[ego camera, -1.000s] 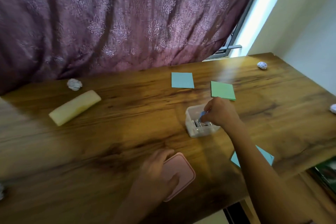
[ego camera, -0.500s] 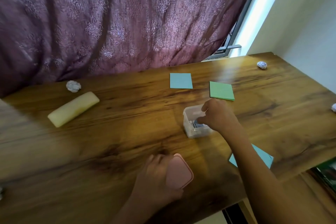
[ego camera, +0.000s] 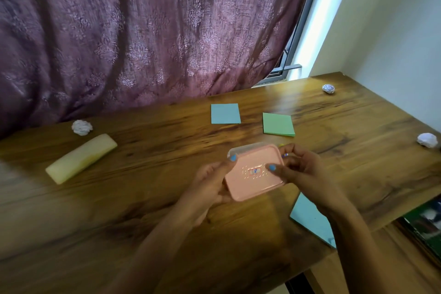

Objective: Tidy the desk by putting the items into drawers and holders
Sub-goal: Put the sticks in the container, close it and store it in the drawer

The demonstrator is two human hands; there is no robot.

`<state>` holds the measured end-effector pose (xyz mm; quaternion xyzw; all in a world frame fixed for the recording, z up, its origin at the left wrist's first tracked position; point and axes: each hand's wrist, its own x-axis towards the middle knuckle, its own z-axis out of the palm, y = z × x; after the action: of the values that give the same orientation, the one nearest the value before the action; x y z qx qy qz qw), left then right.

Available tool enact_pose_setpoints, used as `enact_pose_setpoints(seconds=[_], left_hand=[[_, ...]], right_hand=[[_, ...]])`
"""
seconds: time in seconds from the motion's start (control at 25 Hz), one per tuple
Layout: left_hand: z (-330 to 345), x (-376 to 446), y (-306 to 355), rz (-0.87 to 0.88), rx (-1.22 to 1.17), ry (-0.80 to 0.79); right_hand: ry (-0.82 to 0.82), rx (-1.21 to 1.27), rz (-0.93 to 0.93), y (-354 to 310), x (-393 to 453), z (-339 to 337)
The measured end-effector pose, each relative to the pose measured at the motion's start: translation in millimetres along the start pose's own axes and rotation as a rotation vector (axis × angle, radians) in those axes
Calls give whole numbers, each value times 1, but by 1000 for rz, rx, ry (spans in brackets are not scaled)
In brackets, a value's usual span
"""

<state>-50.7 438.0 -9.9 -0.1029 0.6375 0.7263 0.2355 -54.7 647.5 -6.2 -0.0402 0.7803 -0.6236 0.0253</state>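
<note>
Pink lid (ego camera: 254,173) now over the box, apparently gripped by both hands (ego camera: 257,179).

lid (ego camera: 254,172) seemingly on box (ego camera: 235,150), notes (ego camera: 225,113) behind

Purple curtain (ego camera: 143,31), window (ego camera: 307,19), pale wall (ego camera: 393,31)

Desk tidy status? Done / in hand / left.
Done: nothing visibly put away.
In hand: left hand and right hand hold the pink lid over the clear box.
Left: three sticky pads, yellow case, three paper balls.
</note>
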Motion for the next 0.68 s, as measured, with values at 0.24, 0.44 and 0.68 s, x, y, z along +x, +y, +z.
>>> enact_pose_setpoints(seconds=[0.24,0.44,0.68], left_hand=[[21,32,-3,287,278,204],[20,51,-6,432,471,401],[12,64,-7,435,581,464]], right_hand=[[288,-54,139,25,27,-2],[339,-266,202,39,42,1],[330,-470,116,35,49,8]])
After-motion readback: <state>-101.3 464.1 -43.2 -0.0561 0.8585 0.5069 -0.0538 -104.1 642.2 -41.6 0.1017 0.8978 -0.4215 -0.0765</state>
